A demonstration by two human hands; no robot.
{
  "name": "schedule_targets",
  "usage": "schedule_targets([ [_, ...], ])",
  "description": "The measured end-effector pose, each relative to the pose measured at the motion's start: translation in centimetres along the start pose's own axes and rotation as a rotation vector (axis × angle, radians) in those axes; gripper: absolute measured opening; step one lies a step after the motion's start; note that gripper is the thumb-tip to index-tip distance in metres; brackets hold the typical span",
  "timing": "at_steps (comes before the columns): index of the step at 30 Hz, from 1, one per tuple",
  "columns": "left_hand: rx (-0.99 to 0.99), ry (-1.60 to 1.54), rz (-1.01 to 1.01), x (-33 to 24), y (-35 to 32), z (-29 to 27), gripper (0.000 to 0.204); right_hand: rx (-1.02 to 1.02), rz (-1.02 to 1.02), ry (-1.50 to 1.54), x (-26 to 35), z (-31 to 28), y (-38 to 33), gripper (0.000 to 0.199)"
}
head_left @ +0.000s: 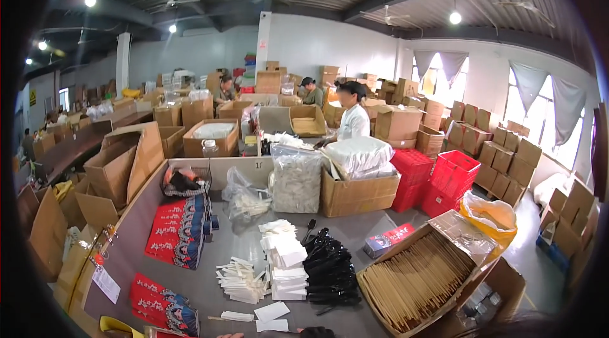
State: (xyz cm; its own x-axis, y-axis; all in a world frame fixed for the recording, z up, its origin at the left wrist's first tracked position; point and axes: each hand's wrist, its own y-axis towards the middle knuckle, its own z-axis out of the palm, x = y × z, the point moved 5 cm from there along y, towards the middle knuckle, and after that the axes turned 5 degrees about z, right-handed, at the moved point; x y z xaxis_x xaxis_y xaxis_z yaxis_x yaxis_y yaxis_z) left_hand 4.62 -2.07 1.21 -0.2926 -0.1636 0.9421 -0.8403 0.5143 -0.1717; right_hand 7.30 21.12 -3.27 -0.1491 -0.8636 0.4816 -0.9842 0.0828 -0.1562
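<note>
Hands barely in view at bottom edge: left hand & right hand, grip can't tell. White napkins lie just above them, w/ chopstick box lower right, all within reach.

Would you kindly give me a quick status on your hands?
Hands barely visible at lower edge, grip unclear. Nearest: white paper packets on grey table. Black cutlery pile beyond.

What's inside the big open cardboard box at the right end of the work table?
The cardboard box holds a dense layer of thin tan sticks, lying side by side. A clear plastic sheet is folded back over its far corner. Whatever lies beneath the top layer is covered.
</note>
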Motion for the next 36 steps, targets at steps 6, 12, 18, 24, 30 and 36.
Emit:
schedule_targets([
  [6,-0.083,-1.453,0.437,3.3,0.7,3.5,0.063,0.015,0.007,-0.01,-0.3,-0.3,-0.8,0.065],
  [12,0.064,0.083,-0.097,-0.3,-0.3,-0.3,0.066,-0.052,-0.001,0.044,-1.2,-0.3,-1.9,0.072],
  [18,-0.06,-1.718,-0.03,0.8,1.4,5.2,0.078,0.109,-0.03,0.045,-0.2,-0.9,-3.1,0.088],
  [24,-0.219,-0.865,-0.414,-4.3,1.4,6.9,0.081,0.154,-0.032,-0.124,2.4,-1.5,-2.5,0.056],
  [30,-0.253,-1.72,-0.306,-2.0,1.7,8.1,0.081,0.195,-0.11,-0.193,4.1,-2.5,-1.0,0.059],
  [36,-0.202,-1.805,-0.288,-2.0,2.0,7.9,0.082,0.065,-0.113,-0.05,4.8,-4.1,-1.1,0.058],
])
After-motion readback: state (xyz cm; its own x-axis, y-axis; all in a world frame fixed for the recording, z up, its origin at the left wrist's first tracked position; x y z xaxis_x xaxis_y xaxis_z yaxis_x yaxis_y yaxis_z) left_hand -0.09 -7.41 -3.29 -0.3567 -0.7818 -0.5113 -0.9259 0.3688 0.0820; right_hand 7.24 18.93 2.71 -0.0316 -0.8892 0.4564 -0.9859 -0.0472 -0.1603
